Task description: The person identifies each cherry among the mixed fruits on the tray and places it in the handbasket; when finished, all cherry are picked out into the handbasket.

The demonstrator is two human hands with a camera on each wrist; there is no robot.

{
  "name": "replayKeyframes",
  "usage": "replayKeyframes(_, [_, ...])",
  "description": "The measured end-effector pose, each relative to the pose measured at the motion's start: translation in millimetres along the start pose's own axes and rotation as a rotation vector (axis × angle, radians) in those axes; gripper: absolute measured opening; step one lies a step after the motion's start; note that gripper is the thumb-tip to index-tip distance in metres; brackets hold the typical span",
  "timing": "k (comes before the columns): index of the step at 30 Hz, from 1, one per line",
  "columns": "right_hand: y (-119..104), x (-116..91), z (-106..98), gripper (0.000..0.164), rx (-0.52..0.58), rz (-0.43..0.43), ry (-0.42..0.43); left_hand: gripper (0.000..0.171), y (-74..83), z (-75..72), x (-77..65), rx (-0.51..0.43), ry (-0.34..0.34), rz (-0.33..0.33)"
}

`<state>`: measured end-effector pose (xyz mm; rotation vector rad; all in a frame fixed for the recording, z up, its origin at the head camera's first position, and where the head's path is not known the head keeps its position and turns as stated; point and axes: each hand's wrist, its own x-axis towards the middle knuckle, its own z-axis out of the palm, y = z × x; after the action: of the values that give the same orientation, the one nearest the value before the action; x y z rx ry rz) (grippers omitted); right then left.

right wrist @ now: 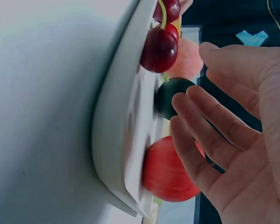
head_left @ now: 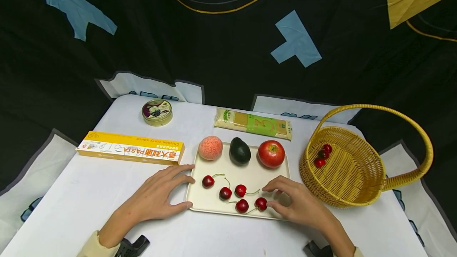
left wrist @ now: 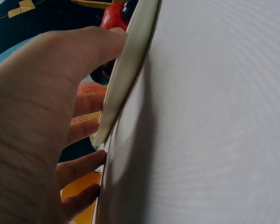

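"Well, the cherry [head_left: 261, 204] by the right hand [head_left: 300, 202]?"

"Cream tray [head_left: 204, 199], five o'clock: probably light, firm, slick, easily bruised; best pinched by its sides."

"Hands?"

"Right: relaxed, empty. Left hand [head_left: 157, 195]: fingers spread at the tray's nine o'clock rim, grasping nothing."

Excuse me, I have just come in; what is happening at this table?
A person's left hand touches the left edge of a rectangular cream tray. The right hand, holding nothing, hovers over the tray's right side, close to one of five dark red, stemmed cherries lying there. Behind them on the tray are a round pinkish fruit, a dark green avocado and a round red fruit. Three more red cherries lie inside the golden woven basket at the right.
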<state>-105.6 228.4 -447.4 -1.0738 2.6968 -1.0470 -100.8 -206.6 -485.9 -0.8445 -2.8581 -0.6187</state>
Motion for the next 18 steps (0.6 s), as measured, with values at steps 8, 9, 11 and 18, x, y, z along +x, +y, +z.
replayKeyframes(8, [-0.3, 0.1, 5.5, 0.03, 0.035, 0.032, -0.074, 0.051, -0.5, 1.3, -0.2, 0.0, 0.005, 0.005])
replayKeyframes(9, [-0.4, 0.2, 5.9, 0.03, 0.037, 0.035, -0.082, 0.051, -0.6, 1.4, -0.2, 0.0, 0.005, 0.005])
replayKeyframes(11, [-0.4, 0.2, 6.6, 0.031, 0.035, 0.032, -0.091, 0.051, -0.9, 1.6, -0.1, -0.001, 0.005, 0.005])
replayKeyframes(18, [-0.8, 0.8, 9.7, 0.032, 0.029, 0.034, -0.116, 0.052, -0.6, 0.4, -0.4, 0.0, 0.009, 0.006])
